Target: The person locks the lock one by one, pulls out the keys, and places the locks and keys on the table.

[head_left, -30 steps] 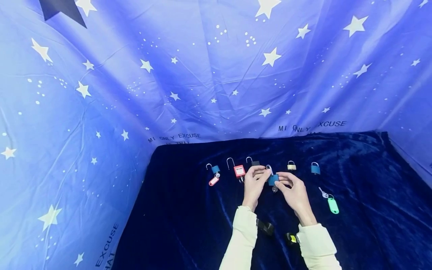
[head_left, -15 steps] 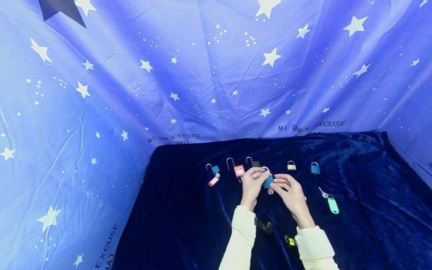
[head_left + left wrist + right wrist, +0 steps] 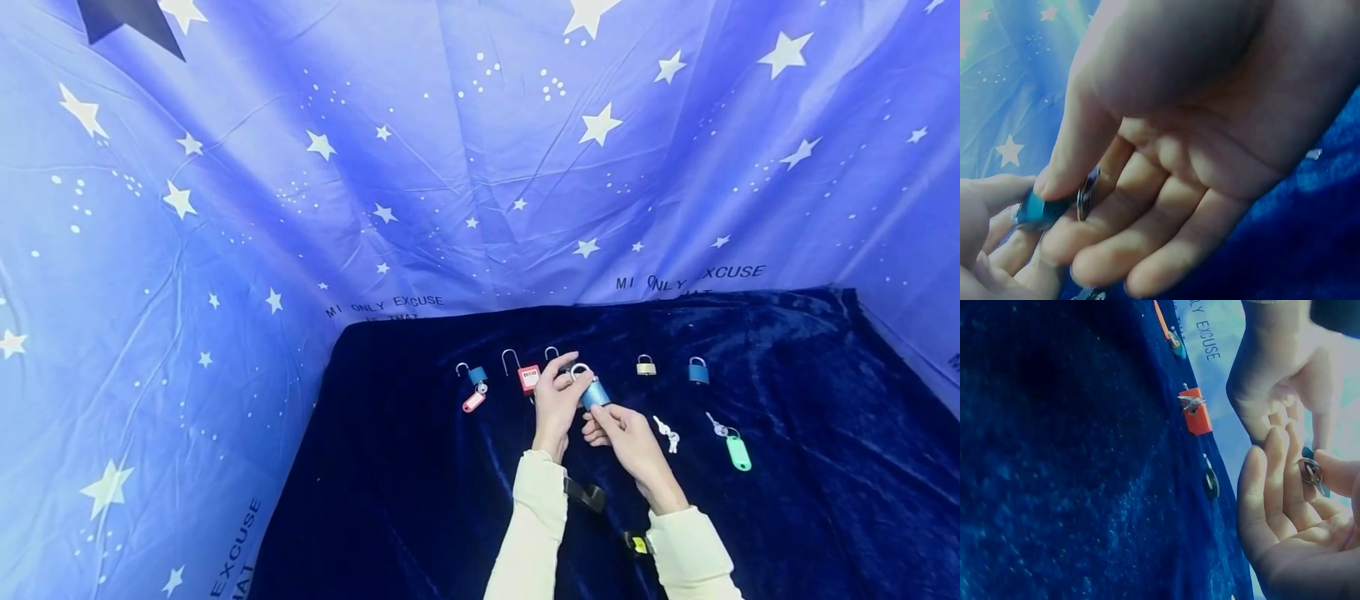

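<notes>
Right hand (image 3: pixel 630 443), shifted leftward, and left hand (image 3: pixel 555 407) pinch a silver-shackled blue padlock (image 3: pixel 596 395), the square red padlock (image 3: pixel 529 377) leftward opened, gold-coloured padlock (image 3: pixel 647 368) rightward seemingly pending.

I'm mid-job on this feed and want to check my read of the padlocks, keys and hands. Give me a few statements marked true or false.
1. The left hand and the right hand both hold one blue padlock. True.
2. The gold padlock is in the left hand. False: the gold padlock lies on the dark blue cloth.
3. The red padlock has its shackle open. True.
4. In the head view, the green tag lies left of the red padlock. False: the green tag lies to its right.
5. In the head view, some untagged keys lie between the right hand and the green tag. True.
</notes>
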Tool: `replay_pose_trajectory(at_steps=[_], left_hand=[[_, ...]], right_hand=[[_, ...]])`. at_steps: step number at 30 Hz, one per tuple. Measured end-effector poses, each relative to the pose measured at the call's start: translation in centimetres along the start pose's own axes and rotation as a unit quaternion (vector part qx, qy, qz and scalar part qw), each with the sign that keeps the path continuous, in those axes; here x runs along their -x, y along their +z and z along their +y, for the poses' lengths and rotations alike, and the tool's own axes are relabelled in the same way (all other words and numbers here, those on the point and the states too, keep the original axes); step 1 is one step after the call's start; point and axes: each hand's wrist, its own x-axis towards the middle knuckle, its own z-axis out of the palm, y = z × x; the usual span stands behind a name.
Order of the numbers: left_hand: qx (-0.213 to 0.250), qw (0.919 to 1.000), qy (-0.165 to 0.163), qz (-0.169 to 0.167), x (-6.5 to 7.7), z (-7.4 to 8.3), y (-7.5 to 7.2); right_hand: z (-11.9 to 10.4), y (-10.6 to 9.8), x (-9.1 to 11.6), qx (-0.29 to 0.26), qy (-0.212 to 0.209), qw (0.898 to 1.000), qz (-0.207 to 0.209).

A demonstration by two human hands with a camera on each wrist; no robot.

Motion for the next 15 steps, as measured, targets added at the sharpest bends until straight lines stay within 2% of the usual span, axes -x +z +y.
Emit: replay_pose_trajectory(at_steps=[6,15], left_hand=[[-0.026,0.9990,-0.002,-0.036,-0.12,0.00,-0.30],[-0.028,0.9989,0.009,-0.038,-0.07,0.22,-0.26]], right_hand=[[-0.13,0.04,0.33,-0.009,0.003,1.000,0.008],[-0.06,0.32,0.46,-0.016,0.000,0.999,0.029]])
